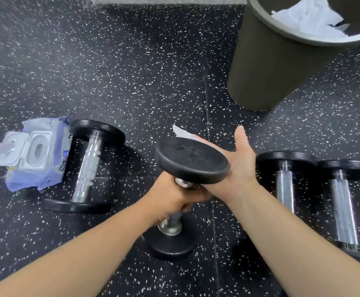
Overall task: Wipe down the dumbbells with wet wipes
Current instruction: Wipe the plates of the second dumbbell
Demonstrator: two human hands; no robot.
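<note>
Black round-plate dumbbell (191, 159), chrome handle (171, 224) gripped by my left hand (174, 196); right hand (239, 166) flat, pressing white wet wipe (183, 132) on far rim. Best: turn handle, wipe whole edge

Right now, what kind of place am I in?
Most likely a gym's weights area: speckled black rubber floor, a chrome-handled dumbbell lying beside a wipes pack, and the held dumbbell in your left hand.

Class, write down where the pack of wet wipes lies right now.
In the head view the pack of wet wipes lies on the floor at far left, right beside a dumbbell lying there.
</note>
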